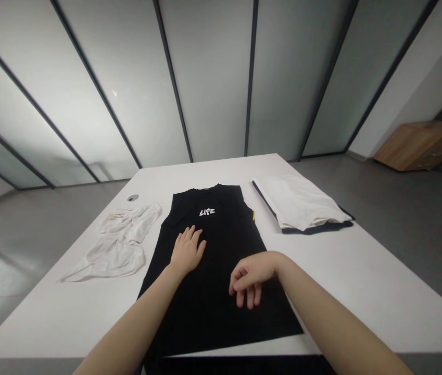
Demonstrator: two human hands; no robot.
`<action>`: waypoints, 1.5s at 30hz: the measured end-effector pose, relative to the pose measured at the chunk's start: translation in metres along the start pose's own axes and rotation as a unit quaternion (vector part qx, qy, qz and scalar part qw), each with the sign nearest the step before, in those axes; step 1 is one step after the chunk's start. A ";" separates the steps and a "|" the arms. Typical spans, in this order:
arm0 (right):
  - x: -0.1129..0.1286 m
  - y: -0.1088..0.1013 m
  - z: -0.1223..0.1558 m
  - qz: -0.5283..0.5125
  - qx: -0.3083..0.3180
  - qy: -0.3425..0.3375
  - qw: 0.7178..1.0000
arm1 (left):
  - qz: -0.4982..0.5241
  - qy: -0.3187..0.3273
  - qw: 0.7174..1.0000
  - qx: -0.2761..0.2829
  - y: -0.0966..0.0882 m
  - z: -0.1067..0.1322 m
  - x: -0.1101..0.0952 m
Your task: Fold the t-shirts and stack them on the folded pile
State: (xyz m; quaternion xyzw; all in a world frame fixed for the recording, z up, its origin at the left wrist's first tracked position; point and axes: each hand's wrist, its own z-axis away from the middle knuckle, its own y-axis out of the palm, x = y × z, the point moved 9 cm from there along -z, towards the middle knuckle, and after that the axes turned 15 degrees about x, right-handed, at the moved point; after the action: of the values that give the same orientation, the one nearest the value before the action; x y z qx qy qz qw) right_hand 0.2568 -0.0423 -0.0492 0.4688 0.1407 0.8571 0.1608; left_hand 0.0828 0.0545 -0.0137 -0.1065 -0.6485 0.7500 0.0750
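On my white desk (361,276), the black sleeveless shirt (221,234) lay centred, reaching the near edge. My left hand (187,251) was spread flat on it; my right hand (250,278) curled loosely, pinching nothing. A careless drag could wrinkle it.

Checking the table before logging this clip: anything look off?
Yes: the white cloth left of the black sleeveless shirt lies crumpled, unlike the folded stack on the right. A small yellow edge also pokes out at the shirt's side; unclear what it is.
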 end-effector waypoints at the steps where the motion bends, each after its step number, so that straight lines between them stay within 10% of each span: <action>1: -0.003 0.003 0.001 -0.001 0.017 0.017 1.000 | -0.003 -0.003 1.000 0.007 0.003 0.002 0.001; 7: 0.013 -0.045 0.036 0.100 -0.234 -0.001 0.967 | -0.037 -0.047 0.998 0.020 -0.006 0.005 -0.005; 12: 0.023 -0.093 0.113 0.223 -0.592 0.065 0.772 | -0.044 -0.083 0.991 0.096 -0.032 -0.029 -0.034; 16: 0.017 -0.100 0.137 0.273 -0.680 0.145 0.665 | 0.014 0.025 0.999 0.045 -0.063 -0.072 -0.094; 25: 0.014 -0.102 0.128 0.279 -0.648 0.197 0.681 | 0.124 0.079 0.989 -0.015 -0.040 -0.138 -0.169; 31: 0.014 -0.106 0.128 0.273 -0.627 0.157 0.713 | 0.145 0.084 0.985 -0.035 -0.015 -0.146 -0.167; 45: 0.027 -0.068 0.096 0.235 -0.477 0.027 0.847 | 0.244 0.049 0.969 -0.008 -0.028 -0.158 -0.127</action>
State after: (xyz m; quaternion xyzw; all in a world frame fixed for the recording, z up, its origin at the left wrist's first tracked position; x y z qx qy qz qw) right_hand 0.3345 0.0392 -0.0048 0.3304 -0.3952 0.8431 0.1545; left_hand 0.2458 0.1778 0.0000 -0.2988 -0.6048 0.7340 -0.0788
